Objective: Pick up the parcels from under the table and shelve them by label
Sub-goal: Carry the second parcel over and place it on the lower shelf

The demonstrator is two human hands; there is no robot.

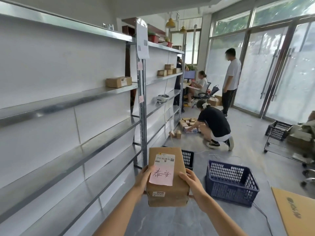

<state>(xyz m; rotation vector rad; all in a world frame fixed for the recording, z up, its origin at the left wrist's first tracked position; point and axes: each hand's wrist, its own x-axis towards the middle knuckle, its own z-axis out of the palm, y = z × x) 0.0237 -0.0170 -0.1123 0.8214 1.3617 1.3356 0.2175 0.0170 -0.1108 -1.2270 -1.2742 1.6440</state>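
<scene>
Both hands clasp one brown cardboard parcel [167, 176] at six o'clock in the head view, well clear of the floor. The left hand [143, 179] wraps its fingers along the left face, thumb on top beside the pink handwritten slip [162, 174]; the right hand [191, 183] presses the right face, with a finger curled under the lower corner.

The step in hand looks like reading the label and finding its bay. To do it well, I would keep the labelled face turned up, match the handwritten characters to the small pink tags [140, 65] on the shelf upright at eleven o'clock, then slide the box flat onto the matching tier. Those tags are too small to read from here, so the right bay is a guess until closer.

The box is a matte, slightly dented rectangular carton with a white barcode sticker [164, 159]. The shelves [68, 101] at nine o'clock are smooth galvanised steel, glossy and nearly bare, with one small carton [119, 82] at ten o'clock. A dark blue perforated plastic crate [230, 182] sits on the grey floor at four o'clock.
</scene>
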